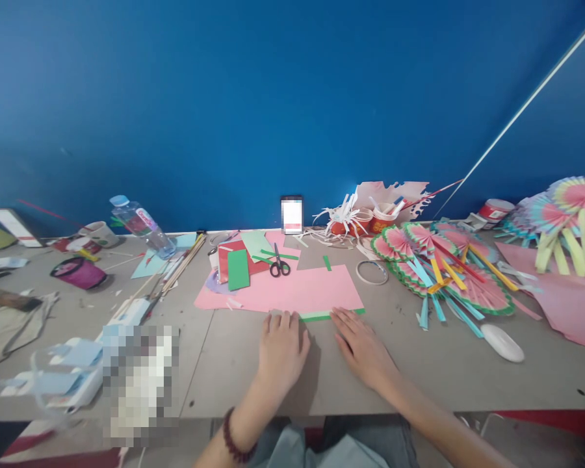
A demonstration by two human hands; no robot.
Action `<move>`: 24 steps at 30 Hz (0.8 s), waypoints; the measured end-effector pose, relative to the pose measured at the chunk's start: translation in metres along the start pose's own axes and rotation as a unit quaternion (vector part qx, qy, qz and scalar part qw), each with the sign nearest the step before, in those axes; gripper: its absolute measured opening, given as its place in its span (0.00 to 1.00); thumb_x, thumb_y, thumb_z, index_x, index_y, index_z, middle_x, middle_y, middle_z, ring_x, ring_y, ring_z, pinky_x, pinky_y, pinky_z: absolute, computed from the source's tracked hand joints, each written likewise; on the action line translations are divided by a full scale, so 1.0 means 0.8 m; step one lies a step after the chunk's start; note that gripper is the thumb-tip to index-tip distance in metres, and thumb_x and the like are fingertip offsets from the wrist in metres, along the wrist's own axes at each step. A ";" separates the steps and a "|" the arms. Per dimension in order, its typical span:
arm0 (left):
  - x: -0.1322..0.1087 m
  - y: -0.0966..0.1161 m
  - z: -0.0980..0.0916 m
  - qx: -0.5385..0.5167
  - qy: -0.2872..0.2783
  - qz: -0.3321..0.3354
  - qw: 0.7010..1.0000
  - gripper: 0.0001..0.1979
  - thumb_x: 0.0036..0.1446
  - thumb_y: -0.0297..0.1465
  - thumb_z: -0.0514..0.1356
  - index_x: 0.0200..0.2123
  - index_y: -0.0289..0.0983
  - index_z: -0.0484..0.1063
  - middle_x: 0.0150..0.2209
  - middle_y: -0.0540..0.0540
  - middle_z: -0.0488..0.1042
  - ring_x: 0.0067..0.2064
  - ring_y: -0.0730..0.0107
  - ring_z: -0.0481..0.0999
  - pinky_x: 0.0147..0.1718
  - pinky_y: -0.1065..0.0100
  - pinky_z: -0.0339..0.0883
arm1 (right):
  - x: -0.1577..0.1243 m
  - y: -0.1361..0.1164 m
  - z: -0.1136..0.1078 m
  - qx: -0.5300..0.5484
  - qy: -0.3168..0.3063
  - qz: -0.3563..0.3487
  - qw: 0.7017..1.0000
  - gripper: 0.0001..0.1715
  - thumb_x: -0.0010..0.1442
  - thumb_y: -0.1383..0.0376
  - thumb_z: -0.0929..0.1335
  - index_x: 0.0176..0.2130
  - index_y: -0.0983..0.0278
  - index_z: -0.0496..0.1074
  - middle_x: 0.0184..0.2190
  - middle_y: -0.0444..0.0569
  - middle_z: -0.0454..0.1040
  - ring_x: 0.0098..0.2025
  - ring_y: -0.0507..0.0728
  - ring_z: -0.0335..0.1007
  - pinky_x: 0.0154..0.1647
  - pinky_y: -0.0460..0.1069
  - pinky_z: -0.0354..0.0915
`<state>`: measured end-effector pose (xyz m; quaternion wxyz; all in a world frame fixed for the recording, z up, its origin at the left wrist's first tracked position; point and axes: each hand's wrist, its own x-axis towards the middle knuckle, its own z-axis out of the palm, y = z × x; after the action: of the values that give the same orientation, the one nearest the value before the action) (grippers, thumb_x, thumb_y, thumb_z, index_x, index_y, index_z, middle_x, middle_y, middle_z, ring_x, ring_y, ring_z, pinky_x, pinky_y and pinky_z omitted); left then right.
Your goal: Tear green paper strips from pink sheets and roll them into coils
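Observation:
A wide pink sheet of paper (307, 290) lies flat on the table, with a narrow green strip (318, 316) along its near edge. My left hand (283, 344) rests palm down, fingertips touching that edge just left of the strip's bare stretch. Toward the strip's right end, my right hand (363, 344) lies with fingers stretched out over the edge. Both hands are open and hold nothing. Black-handled scissors (279, 266) lie on the sheet's far part, beside a green paper rectangle (238, 270) and red paper (258, 265). Another short green piece (327, 262) sits at the far edge.
Right of the sheet are a roll of tape (372, 272), pleated paper fans (458, 273) and a white computer mouse (502, 342). A phone (292, 216) leans against the blue wall (292, 110). On the left stand a water bottle (143, 226) and thin sticks (184, 263).

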<state>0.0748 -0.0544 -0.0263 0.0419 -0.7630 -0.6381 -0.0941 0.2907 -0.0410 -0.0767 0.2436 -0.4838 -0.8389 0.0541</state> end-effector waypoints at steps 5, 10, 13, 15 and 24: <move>0.101 -0.061 -0.037 -0.017 -0.079 -0.078 0.994 0.15 0.68 0.37 0.54 0.46 0.38 0.79 0.42 0.39 0.80 0.39 0.53 0.81 0.38 0.58 0.71 | 0.000 0.000 -0.003 -0.001 0.002 0.004 1.000 0.28 0.68 0.64 0.61 0.64 0.60 0.72 0.63 0.53 0.74 0.67 0.66 0.68 0.63 0.65 0.71; 0.198 -0.130 -0.026 -0.038 0.056 -0.125 0.990 0.15 0.67 0.33 0.53 0.49 0.38 0.78 0.50 0.37 0.78 0.52 0.49 0.77 0.46 0.57 0.70 | 0.001 0.000 -0.005 0.007 -0.005 0.007 1.000 0.29 0.67 0.64 0.62 0.64 0.60 0.73 0.63 0.54 0.74 0.65 0.66 0.70 0.61 0.64 0.73; 0.216 -0.153 0.003 -0.038 0.090 -0.133 0.986 0.17 0.66 0.33 0.54 0.54 0.36 0.76 0.56 0.34 0.75 0.58 0.45 0.73 0.54 0.52 0.67 | 0.001 0.001 -0.004 0.015 0.004 0.007 1.000 0.29 0.66 0.65 0.63 0.64 0.59 0.72 0.63 0.53 0.74 0.65 0.67 0.70 0.60 0.65 0.73; 0.215 -0.161 0.024 -0.038 0.117 -0.136 0.983 0.18 0.65 0.35 0.56 0.54 0.35 0.75 0.58 0.33 0.75 0.59 0.43 0.72 0.56 0.50 0.64 | 0.000 0.001 -0.003 0.018 0.013 0.006 1.000 0.30 0.66 0.65 0.63 0.64 0.58 0.72 0.62 0.53 0.75 0.64 0.66 0.71 0.60 0.65 0.74; 0.203 -0.174 0.064 -0.062 0.134 -0.102 0.984 0.14 0.63 0.33 0.58 0.49 0.38 0.76 0.55 0.36 0.78 0.56 0.45 0.74 0.54 0.50 0.65 | -0.001 0.000 -0.005 0.007 0.034 -0.005 0.999 0.29 0.66 0.64 0.64 0.63 0.57 0.73 0.59 0.54 0.77 0.62 0.68 0.74 0.56 0.65 0.77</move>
<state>-0.0298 0.1371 -0.0524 0.0703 -0.6755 -0.6941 -0.2387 0.2926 -0.0421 -0.0734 0.2759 -0.4791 -0.8322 0.0424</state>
